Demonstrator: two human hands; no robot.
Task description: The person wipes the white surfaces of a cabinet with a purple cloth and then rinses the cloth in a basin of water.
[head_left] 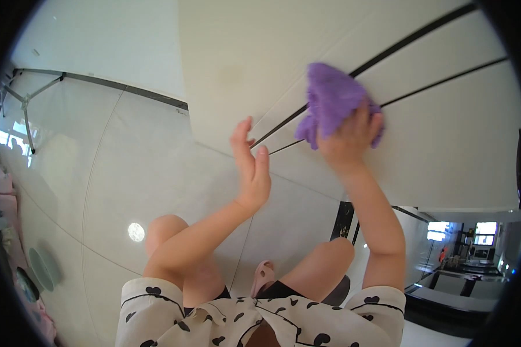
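A purple cloth lies bunched against a tall off-white panel. My right hand is pressed onto it, fingers closed over the fabric. Two dark lines, one thicker than the other, run across the panel and pass behind the cloth. To the left of the cloth, close to the panel's lower edge, my left hand is raised with thumb and fingers apart, holding nothing. Whether its fingertips touch the panel, I cannot tell.
Pale glossy floor tiles spread below and to the left. A folding metal stand stands at far left, with pink fabric and a grey-green round object below it. Dark-edged furniture is at lower right.
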